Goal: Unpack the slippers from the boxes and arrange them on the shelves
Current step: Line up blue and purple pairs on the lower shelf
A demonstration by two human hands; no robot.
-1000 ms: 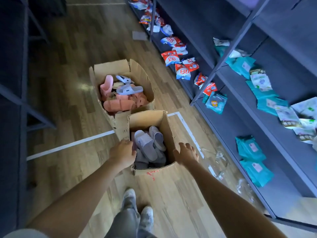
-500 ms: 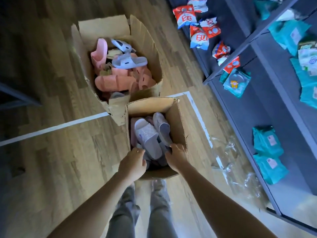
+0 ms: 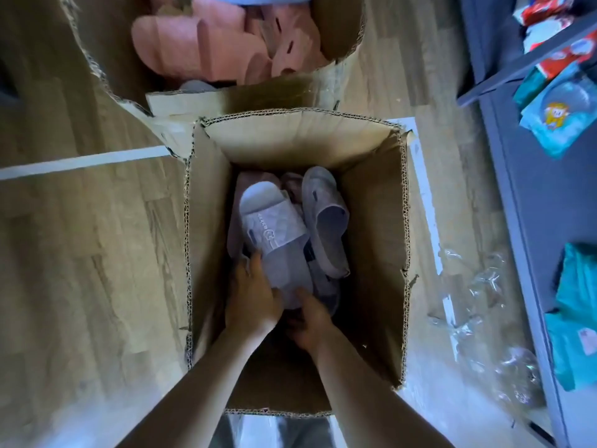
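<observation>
You have moved both hands off the rim and down into the near box [image 3: 400, 253]. Your left hand [image 3: 252, 295] and right hand [image 3: 310, 321] now grip the heel of the top grey slipper [image 3: 274, 234], which is still inside. The lift to the shelf [image 3: 523, 205] looks next.

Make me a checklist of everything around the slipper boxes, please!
Surface: wooden floor with a white tape line.
Job's things: near box holds grey slippers; far box holds pink slippers.
Clutter: crumpled clear plastic on the floor beside the near box.
Hands: left hand grips the near end of the left grey slipper; right hand touches it, fingers hidden.
Cables: nothing seen.
Surroundings: grey shelves with teal packets and red packets.
</observation>
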